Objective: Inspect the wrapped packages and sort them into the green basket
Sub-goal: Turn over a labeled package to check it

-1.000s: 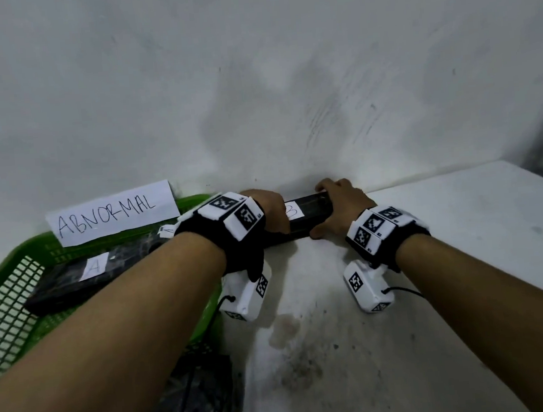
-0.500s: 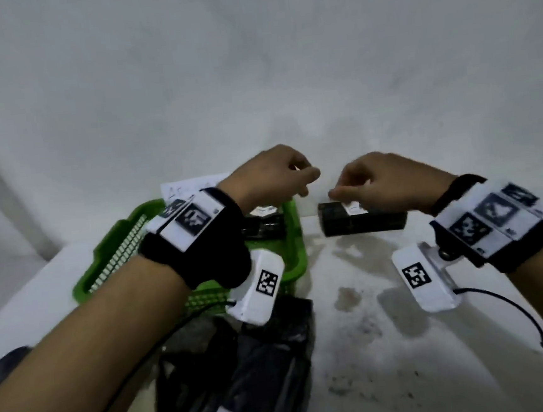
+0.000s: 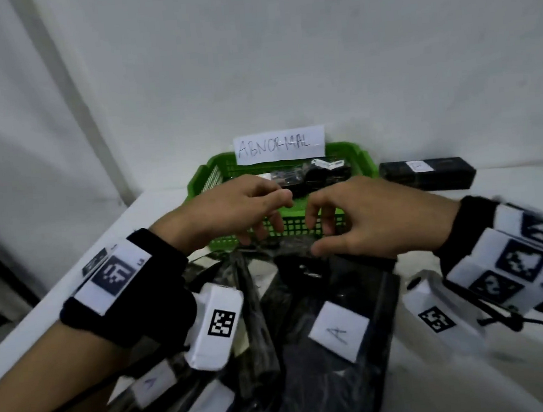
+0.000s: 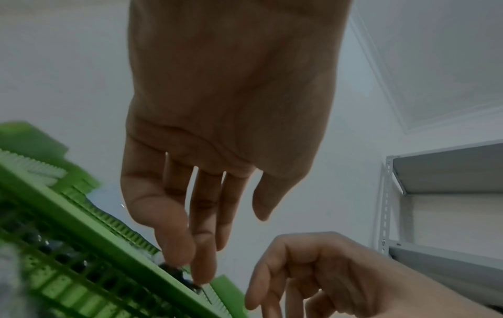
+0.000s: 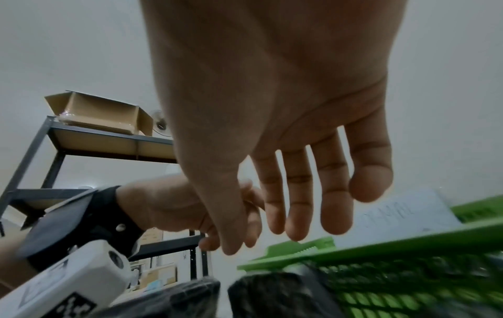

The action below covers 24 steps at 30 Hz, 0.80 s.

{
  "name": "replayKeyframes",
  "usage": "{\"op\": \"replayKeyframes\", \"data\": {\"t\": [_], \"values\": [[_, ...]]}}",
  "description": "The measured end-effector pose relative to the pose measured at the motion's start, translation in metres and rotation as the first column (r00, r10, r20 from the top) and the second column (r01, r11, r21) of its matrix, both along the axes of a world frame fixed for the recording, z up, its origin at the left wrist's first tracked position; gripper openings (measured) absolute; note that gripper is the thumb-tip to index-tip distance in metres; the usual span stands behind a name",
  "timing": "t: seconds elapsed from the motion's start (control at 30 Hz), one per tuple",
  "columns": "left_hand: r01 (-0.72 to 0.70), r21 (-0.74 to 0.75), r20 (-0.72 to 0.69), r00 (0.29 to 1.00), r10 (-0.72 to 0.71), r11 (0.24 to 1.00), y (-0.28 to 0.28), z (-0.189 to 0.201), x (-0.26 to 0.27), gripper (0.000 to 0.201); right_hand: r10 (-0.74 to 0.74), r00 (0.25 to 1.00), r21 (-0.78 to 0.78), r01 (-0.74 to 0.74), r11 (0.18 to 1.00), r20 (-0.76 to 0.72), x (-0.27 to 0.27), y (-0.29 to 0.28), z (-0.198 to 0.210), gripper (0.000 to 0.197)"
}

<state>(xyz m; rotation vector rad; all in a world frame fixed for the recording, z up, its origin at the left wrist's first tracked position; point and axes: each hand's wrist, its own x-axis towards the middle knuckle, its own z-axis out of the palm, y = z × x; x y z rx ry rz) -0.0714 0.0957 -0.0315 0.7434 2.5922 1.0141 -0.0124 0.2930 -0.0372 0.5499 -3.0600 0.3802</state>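
A green basket point(image 3: 202, 182) stands at the back of the white table, with black wrapped packages point(image 3: 310, 176) inside and an "ABNORMAL" sign point(image 3: 279, 144) behind it. One black package point(image 3: 431, 175) lies on the table just right of the basket. A pile of black wrapped packages point(image 3: 331, 299) with white "A" labels point(image 3: 338, 331) lies in front of it. My left hand point(image 3: 264, 219) and right hand point(image 3: 317, 224) hover side by side over the pile's far end, fingers loosely curled and holding nothing. The wrist views show the same relaxed fingers point(image 4: 190, 236) point(image 5: 299, 204) near the basket rim point(image 4: 81, 226) point(image 5: 381, 245).
The table's left edge point(image 3: 72, 266) runs diagonally, with a drop beyond it. A white wall stands close behind the basket. Metal shelving point(image 4: 435, 172) stands in the room, and one shelf carries a cardboard box point(image 5: 95, 111).
Both hands have let go of the black package now lying right of the basket and have drawn back over the pile in front. The head view has tilted down.
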Motion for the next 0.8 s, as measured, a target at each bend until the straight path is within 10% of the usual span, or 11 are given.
{"op": "replayKeyframes", "data": {"t": [0.43,0.8], "values": [[-0.22,-0.059,-0.002,0.976,0.22,0.974,-0.138,-0.013,0.024,0.026,0.293,0.945,0.169,-0.316,0.934,0.149,-0.032,-0.135,0.0,0.052],[-0.294,-0.625,-0.155,0.955,0.254,0.723,-0.172,-0.036,0.016,0.079,0.283,0.939,0.224,-0.324,0.919,0.197,-0.05,-0.171,-0.014,0.045]]}}
